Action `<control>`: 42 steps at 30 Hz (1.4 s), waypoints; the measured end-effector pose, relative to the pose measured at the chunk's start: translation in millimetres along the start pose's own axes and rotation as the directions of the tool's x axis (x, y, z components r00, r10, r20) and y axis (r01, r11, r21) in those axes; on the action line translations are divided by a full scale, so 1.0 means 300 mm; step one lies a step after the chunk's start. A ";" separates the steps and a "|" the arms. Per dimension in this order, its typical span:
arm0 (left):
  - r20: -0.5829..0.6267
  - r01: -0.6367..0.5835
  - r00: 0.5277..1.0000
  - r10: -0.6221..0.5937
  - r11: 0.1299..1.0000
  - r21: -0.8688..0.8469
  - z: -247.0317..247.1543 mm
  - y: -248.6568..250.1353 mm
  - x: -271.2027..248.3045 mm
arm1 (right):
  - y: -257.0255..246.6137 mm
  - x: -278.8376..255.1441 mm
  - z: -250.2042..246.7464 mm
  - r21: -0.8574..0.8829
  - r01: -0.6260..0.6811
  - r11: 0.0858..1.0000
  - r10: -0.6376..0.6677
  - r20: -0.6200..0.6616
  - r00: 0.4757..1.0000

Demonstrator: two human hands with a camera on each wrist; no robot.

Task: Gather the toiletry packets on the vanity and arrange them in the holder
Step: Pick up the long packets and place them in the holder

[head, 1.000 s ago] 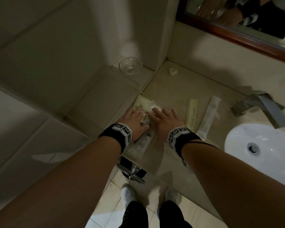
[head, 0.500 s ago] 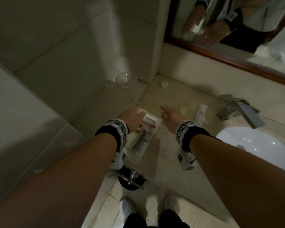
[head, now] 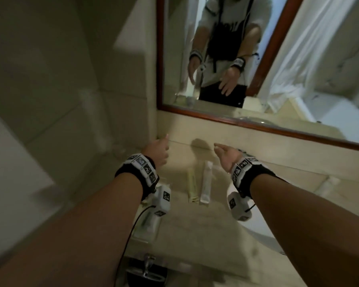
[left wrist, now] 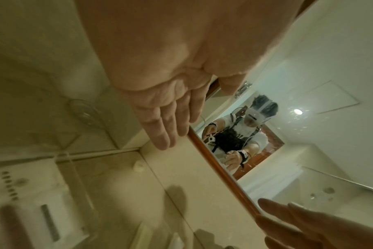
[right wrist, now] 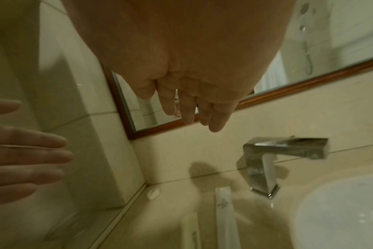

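Observation:
Both hands hover empty above the beige vanity (head: 182,220). My left hand (head: 157,150) has its fingers (left wrist: 166,128) straight. My right hand (head: 224,154) is palm-up, its fingers (right wrist: 192,111) relaxed. Between and below the hands lie two long packets side by side, a yellowish packet (head: 192,188) and a white packet (head: 205,183); the right wrist view shows the same white packet (right wrist: 226,219) and yellowish packet (right wrist: 191,230). The clear holder (head: 145,233) sits at the vanity's left edge, mostly hidden under my left wrist, with packets in it (left wrist: 32,202).
A chrome faucet (right wrist: 273,160) and white sink (right wrist: 341,210) lie to the right. A wood-framed mirror (head: 257,125) runs along the back wall. A small round object (right wrist: 153,192) sits in the back corner, and a glass dish (left wrist: 85,111) on the left ledge.
Both hands have lifted off the holder and its packets and risen, spread apart and empty. The head view has tilted up toward the mirror.

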State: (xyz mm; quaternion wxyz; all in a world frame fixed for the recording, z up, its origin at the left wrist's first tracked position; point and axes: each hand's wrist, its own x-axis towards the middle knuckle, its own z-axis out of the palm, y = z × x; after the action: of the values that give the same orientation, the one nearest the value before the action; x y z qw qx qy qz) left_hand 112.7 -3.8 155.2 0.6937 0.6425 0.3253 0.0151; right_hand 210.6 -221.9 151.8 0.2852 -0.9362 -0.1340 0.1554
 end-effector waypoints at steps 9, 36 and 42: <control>0.048 -0.112 0.993 0.108 0.989 0.101 0.312 0.107 -0.125 | 0.222 -0.132 -0.318 0.051 0.002 0.999 0.006 -0.155 0.988; 0.414 -0.065 0.907 -0.078 0.945 0.322 1.639 -0.153 -0.406 | 1.492 -0.566 -0.903 0.250 -0.451 0.857 0.507 -0.252 0.824; 0.582 0.062 0.757 -0.297 0.920 0.388 1.838 -0.211 -0.304 | 1.671 -0.556 -0.880 0.312 -0.581 0.752 0.652 -0.217 0.727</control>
State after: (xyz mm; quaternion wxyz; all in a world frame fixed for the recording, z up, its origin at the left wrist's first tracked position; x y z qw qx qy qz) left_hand 275.3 -540.8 117.1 0.6364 0.6864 0.1326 -0.3259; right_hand 236.2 -810.3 107.4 0.3372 -0.9010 0.2516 0.1055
